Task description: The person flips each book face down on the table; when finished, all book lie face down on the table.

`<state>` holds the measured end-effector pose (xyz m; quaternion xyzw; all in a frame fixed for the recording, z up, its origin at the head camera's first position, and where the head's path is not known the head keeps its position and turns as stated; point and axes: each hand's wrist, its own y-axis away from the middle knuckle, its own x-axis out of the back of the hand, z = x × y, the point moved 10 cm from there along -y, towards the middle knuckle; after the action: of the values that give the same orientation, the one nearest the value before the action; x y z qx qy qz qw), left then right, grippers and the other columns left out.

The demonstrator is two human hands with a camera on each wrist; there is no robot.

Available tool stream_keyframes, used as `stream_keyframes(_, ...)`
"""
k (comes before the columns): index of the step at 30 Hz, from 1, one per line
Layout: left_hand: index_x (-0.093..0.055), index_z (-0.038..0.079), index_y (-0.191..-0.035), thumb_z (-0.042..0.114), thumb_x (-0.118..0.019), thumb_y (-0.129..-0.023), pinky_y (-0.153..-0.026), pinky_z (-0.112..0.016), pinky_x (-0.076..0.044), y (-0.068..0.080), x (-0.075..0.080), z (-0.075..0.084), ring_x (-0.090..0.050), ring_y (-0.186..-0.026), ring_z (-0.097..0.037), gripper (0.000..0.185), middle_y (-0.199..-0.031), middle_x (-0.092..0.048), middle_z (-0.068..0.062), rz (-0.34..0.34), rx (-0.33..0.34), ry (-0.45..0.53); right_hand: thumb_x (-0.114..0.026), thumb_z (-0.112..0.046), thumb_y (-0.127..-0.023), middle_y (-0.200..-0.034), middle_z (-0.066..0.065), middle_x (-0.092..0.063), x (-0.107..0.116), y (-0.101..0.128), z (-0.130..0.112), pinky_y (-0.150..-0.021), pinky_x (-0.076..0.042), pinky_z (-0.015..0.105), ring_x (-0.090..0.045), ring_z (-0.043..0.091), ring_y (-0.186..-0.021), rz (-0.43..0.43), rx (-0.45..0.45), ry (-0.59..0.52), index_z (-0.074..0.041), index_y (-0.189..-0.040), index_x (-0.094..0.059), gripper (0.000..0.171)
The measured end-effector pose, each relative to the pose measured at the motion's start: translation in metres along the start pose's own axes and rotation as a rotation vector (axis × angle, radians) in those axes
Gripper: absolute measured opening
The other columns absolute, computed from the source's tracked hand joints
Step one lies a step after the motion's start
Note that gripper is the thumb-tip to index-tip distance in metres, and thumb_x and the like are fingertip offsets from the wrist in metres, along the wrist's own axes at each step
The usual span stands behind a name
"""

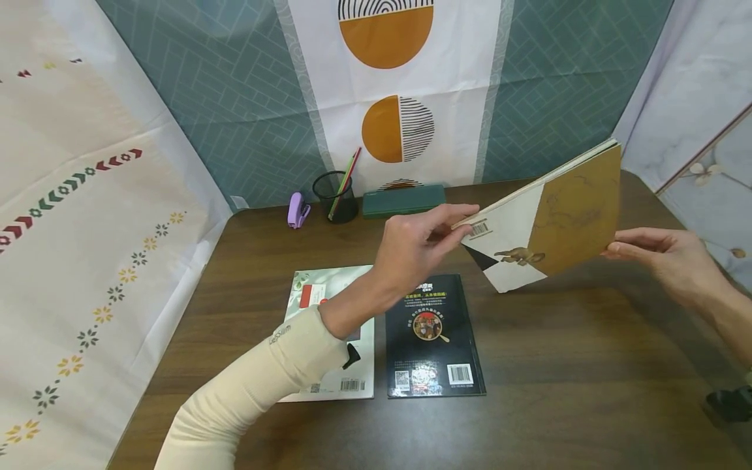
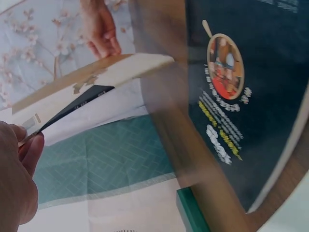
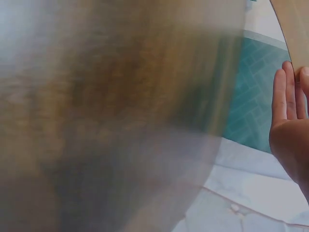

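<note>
A thin book (image 1: pixel 564 209) with a white and mustard cover is held tilted above the right side of the table by both hands. My left hand (image 1: pixel 414 245) pinches its left corner beside the barcode; the left wrist view shows thumb and fingers on that corner of the book (image 2: pixel 72 89). At the opposite edge, my right hand (image 1: pixel 666 258) pinches the book between thumb and fingers, and the right wrist view shows this hand (image 3: pixel 292 116) at the cover's edge. Below the left forearm lie a dark book (image 1: pixel 435 352) and a pale green book (image 1: pixel 361 359), partly hidden by the sleeve.
Along the back of the brown table (image 1: pixel 558 405) stand a purple stapler (image 1: pixel 297 210), a black mesh pen cup (image 1: pixel 343 207) with pencils, and a dark green box (image 1: pixel 404 200). Patterned cloths (image 1: pixel 247 98) hang behind and at the sides.
</note>
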<state>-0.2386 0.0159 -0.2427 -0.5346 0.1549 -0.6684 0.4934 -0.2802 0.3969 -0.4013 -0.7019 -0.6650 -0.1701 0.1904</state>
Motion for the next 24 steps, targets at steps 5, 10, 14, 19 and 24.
stream_keyframes(5,-0.076,0.005,-0.122,0.009,-0.079,-0.098,-0.074,-0.014,-0.056,0.009,0.003,-0.008,-0.077,-0.082,-0.01,0.025,-0.11,-0.081,-0.007,-0.007,0.036,0.006,-0.072,-0.017,-0.103,-0.091,-0.026,-0.075,0.008,-0.005,-0.014,-0.074,-0.049,0.006,-0.074,-0.003,-0.081,0.015,-0.001,-0.097,-0.025,-0.116,-0.082,0.019)
stream_keyframes(10,-0.074,0.003,-0.113,0.006,-0.08,-0.096,-0.074,-0.014,-0.056,0.02,0.003,-0.013,-0.078,-0.082,-0.011,0.018,-0.112,-0.08,-0.008,-0.026,0.078,0.02,-0.076,-0.014,-0.099,-0.088,-0.023,-0.077,0.02,-0.01,-0.031,-0.071,-0.05,0.007,-0.074,-0.003,-0.077,0.04,0.006,-0.11,-0.023,-0.115,-0.084,0.02)
stream_keyframes(14,-0.073,0.002,-0.111,0.006,-0.081,-0.095,-0.076,-0.014,-0.057,0.031,0.0,-0.018,-0.078,-0.084,-0.012,0.018,-0.108,-0.081,-0.008,-0.051,0.148,0.038,-0.081,-0.018,-0.097,-0.087,-0.021,-0.078,0.029,-0.013,-0.044,-0.073,-0.047,0.006,-0.074,-0.004,-0.078,0.069,0.003,-0.064,-0.02,-0.12,-0.083,0.023)
stream_keyframes(19,-0.07,0.001,-0.111,0.004,-0.082,-0.093,-0.079,-0.015,-0.057,0.05,-0.014,-0.021,-0.079,-0.09,-0.015,0.022,-0.106,-0.081,-0.01,-0.105,0.247,0.082,-0.082,-0.028,-0.097,-0.086,-0.024,-0.077,0.034,-0.018,-0.058,-0.074,-0.04,0.007,-0.071,-0.009,-0.078,0.073,-0.02,0.009,-0.026,-0.121,-0.083,0.024)
stream_keyframes(24,-0.068,0.002,-0.107,0.006,-0.083,-0.093,-0.08,-0.013,-0.056,0.076,-0.034,-0.02,-0.079,-0.09,-0.014,0.021,-0.104,-0.081,-0.009,-0.174,0.331,0.105,-0.082,-0.036,-0.096,-0.085,-0.024,-0.077,0.032,-0.024,-0.074,-0.072,-0.039,0.007,-0.068,-0.013,-0.081,0.057,0.007,0.119,-0.025,-0.122,-0.083,0.028)
